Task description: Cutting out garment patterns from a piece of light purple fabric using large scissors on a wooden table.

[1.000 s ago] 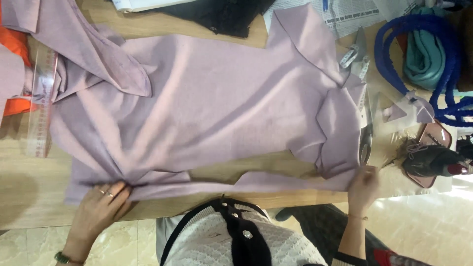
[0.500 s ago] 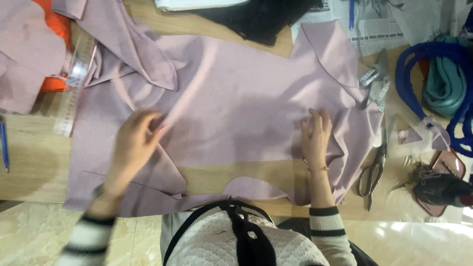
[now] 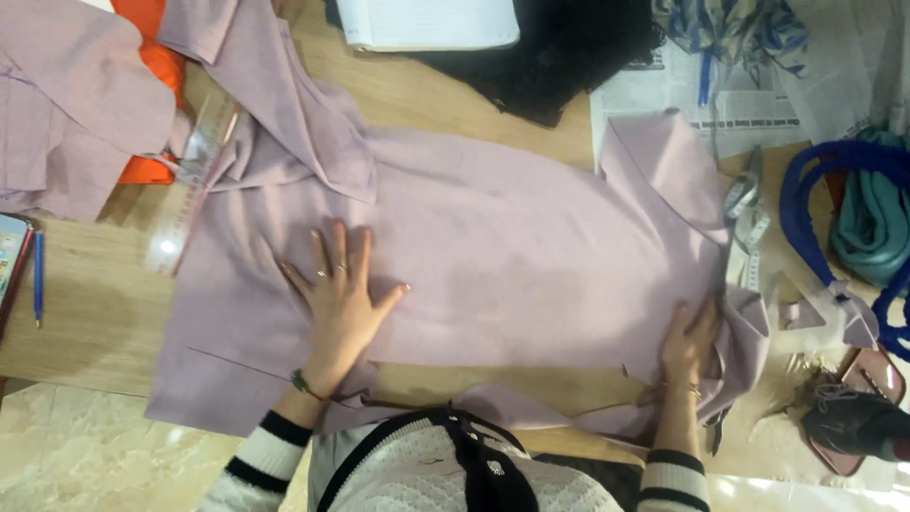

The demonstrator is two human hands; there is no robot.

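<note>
- Wooden tabletop (image 3: 85, 332) fills my view, nearly covered by a large lilac cloth (image 3: 512, 256), which I take as my landmark.
- Nearest me, at the cloth's front edge, I see striped sleeves and a white knitted top with a black strap.
- My left hand (image 3: 341, 294) lies flat on the cloth's left half, fingers spread wide, palm down, holding nothing.
- My right hand (image 3: 687, 346) presses on the cloth's front right corner, fingers together and flat; I cannot tell whether it pinches the fabric.
- Left of the cloth I see a clear ruler (image 3: 185, 213) partly under its edge, then a blue pen (image 3: 38, 275) and a phone (image 3: 9, 261) at the frame's border.
- Right of the cloth lie a measuring tape (image 3: 749, 213), blue-handled bag (image 3: 853, 209) and a shoe (image 3: 853, 422).
- Beyond the cloth sit orange fabric (image 3: 152, 66), a white notebook (image 3: 427, 21), black fabric (image 3: 559, 52) and newspaper (image 3: 720, 100).
</note>
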